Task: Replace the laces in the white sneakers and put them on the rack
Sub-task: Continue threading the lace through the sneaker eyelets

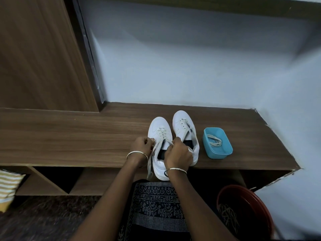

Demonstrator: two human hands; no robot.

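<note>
1. The left grip (142,145) and right grip (178,152) each pinch one end of the lace (162,134). Pull both ends evenly so the crossings lie flat.
2. The laced sneaker (157,123) stands mid-frame at the bench (69,136) front edge, so steady its heel.
3. The second sneaker (180,119), just right, shows bare eyelets. A spare lace (215,141) lies in the blue tub (224,154) beside it.

Bench top (69,136) — brown wood-grain laminate, smooth, low sheen. Left sneaker (159,126) and right sneaker (180,119), near its front edge: smooth white leather-like uppers, matt. Lace (162,134): flat woven cloth, off-white. Box (218,153), toward the right end — blue plastic, smooth, slightly glossy. Tub (243,193): red plastic, glossy. Wall (173,58): matt paint.
</note>
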